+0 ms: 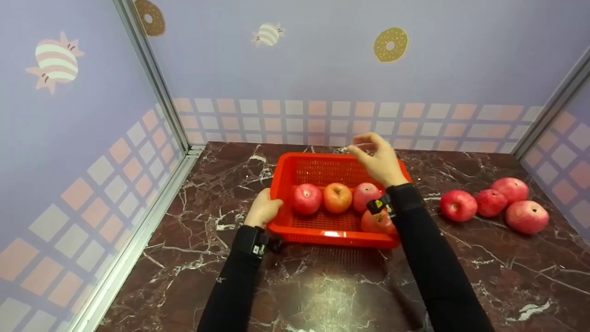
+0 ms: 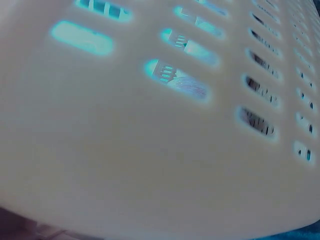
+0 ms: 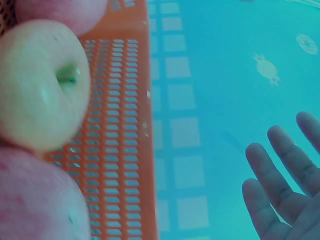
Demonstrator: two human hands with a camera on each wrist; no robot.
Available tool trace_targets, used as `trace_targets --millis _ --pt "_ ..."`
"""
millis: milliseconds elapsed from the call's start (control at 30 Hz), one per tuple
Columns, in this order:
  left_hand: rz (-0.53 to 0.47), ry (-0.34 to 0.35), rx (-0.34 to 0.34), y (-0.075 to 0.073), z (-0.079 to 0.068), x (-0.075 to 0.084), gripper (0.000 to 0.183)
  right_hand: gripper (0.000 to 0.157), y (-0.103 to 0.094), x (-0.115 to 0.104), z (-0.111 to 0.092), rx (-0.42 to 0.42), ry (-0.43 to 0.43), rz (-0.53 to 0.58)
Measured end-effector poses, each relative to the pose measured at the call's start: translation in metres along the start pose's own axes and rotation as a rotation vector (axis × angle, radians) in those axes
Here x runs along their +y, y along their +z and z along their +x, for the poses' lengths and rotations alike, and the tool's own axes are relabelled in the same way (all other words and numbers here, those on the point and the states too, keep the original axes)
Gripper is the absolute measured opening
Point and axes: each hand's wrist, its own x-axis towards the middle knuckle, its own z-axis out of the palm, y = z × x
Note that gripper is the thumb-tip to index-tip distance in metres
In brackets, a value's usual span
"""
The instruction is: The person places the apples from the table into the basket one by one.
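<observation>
Marbled tabletop (image 1: 198, 286) carries, mid-feed, the red basket (image 1: 299, 234) I watch, four apples (image 1: 338, 197) inside. At nine o'clock, the left hand (image 1: 264, 208) grips it; near one, the right hand (image 1: 381, 163) hovers empty, fingers loosely parted. Four loose apples (image 1: 457, 205) cluster at three o'clock.

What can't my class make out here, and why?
Head: part of the nearest apple in the red basket, behind the right sleeve.
Head: most fingers of the left hand, hidden by hand and basket.
Left wrist: whatever lies beyond the slotted wall, mostly blocked by it.
Right wrist: part of the right hand, cut by the right edge.
</observation>
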Motion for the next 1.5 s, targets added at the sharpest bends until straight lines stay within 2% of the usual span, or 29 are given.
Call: trace_targets --millis 233,400,633,867,1067,1267,1500 --pt "-0.026 0.011 -0.006 -0.001 0.000 0.000 0.044 0.042 -0.028 -0.002 0.003 0.087 -0.008 0.042" --pt "-0.021 -0.001 0.002 -0.001 0.001 0.000 0.043 0.043 -0.049 0.000 0.003 0.156 0.006 0.025" --pt "-0.012 -0.009 0.002 0.001 0.001 0.000 0.041 0.043 -0.084 0.014 -0.005 0.231 0.050 -0.037" --pt "-0.036 -0.017 0.003 0.002 0.001 0.000 0.042 0.046 -0.126 0.045 -0.022 0.293 0.125 -0.130" --pt "-0.044 -0.010 -0.004 0.003 0.001 -0.001 0.043 0.048 -0.159 0.075 -0.044 0.345 0.232 -0.219" --pt "-0.059 -0.015 -0.004 0.003 0.001 -0.001 0.043 0.059 -0.190 0.101 -0.063 0.335 0.315 -0.287" --pt "-0.045 0.009 -0.006 0.001 0.001 -0.003 0.042 0.063 -0.212 0.127 -0.080 0.332 0.395 -0.346"
